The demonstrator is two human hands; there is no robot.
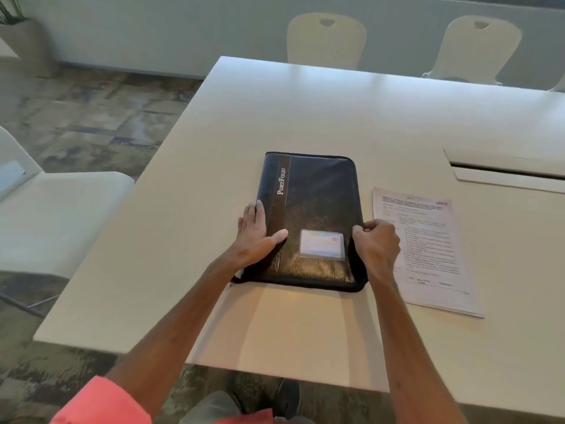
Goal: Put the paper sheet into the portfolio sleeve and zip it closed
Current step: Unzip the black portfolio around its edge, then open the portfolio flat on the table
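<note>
A black portfolio sleeve (318,206) with a brown stripe, white "PortFolio" lettering and a clear card window lies flat and closed on the white table (305,111). My left hand (260,231) rests flat on its left edge, fingers straight, thumb on the cover. At the sleeve's right edge my right hand (377,243) has its fingers curled and pinches the zipper side; the pull itself is hidden under the fingers. A printed paper sheet (428,252) lies on the table just right of the sleeve, partly under my right hand.
A cable slot (504,171) is cut into the table at the right. Two cream chairs (327,38) stand behind the far edge, and a white seat (61,209) stands to the left. The table's near edge runs just before my body.
</note>
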